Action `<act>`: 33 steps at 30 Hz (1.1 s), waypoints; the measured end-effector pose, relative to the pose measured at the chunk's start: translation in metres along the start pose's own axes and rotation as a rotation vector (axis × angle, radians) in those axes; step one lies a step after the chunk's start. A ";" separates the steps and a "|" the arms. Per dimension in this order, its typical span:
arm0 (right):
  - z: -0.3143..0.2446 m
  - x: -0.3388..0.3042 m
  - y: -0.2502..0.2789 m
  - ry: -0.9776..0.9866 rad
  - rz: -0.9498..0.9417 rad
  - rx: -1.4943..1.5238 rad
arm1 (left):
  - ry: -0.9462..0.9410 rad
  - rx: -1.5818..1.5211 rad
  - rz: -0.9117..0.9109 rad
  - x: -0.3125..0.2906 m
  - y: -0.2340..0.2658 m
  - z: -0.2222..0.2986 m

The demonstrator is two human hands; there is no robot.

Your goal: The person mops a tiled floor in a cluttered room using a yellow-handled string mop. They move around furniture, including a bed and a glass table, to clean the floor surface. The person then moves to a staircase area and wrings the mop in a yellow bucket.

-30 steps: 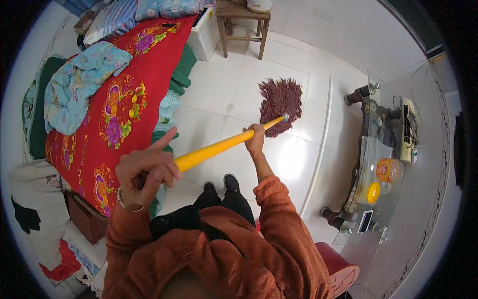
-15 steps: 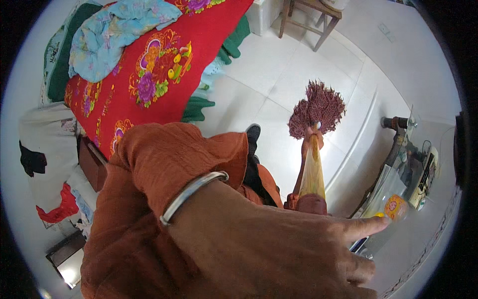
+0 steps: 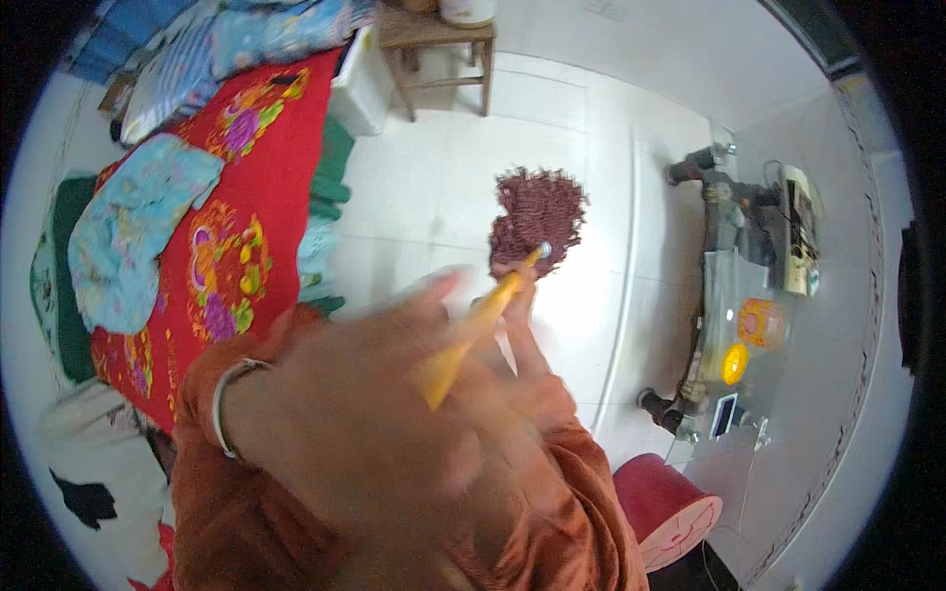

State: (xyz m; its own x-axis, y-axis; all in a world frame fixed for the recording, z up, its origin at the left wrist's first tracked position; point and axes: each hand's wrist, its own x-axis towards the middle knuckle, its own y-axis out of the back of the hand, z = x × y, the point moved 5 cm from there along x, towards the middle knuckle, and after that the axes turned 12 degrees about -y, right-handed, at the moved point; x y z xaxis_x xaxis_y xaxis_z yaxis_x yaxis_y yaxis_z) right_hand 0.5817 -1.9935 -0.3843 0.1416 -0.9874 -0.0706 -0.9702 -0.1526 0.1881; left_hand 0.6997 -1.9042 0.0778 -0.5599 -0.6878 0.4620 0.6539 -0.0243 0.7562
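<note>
A mop (image 3: 540, 215) with a dark maroon yarn head and a yellow handle is over the white tiled floor, its handle slanting back toward me. My right hand (image 3: 517, 286) grips the handle low down, just behind the yarn head. Large in the foreground and smeared by motion, my left hand (image 3: 345, 404) is closed around the upper end of the handle, a silver bangle at its wrist. The handle's upper end disappears within this hand, and its exact finger positions are blurred.
On the left stands a bed (image 3: 266, 138) with a red flowered cover and a blue quilt (image 3: 143, 231). A wooden stool (image 3: 434, 34) is at the back. At right are a glass-topped table (image 3: 754, 266) and a red round stool (image 3: 660, 497).
The view has swung right, showing more of the table and the red stool. The mop appears further left, its handle now slanted, and my left hand has shifted left with its index finger no longer pointing out.
</note>
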 end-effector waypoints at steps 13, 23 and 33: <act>-0.022 0.121 -0.016 0.261 -0.063 -0.178 | 0.002 -0.170 0.269 0.023 -0.009 -0.046; 0.029 0.324 -0.096 -0.244 -0.380 0.561 | 0.022 -0.333 0.192 0.053 -0.041 -0.172; -0.024 0.441 -0.145 -0.007 -0.391 0.210 | -0.175 -0.510 0.213 0.141 -0.002 -0.291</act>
State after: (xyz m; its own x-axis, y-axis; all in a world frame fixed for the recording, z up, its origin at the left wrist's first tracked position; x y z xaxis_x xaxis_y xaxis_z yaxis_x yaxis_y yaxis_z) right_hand 0.7896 -2.4080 -0.4192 0.5049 -0.8569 -0.1039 -0.8632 -0.5016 -0.0575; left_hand 0.7676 -2.2122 0.0060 -0.4364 -0.5868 0.6821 0.8997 -0.2748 0.3392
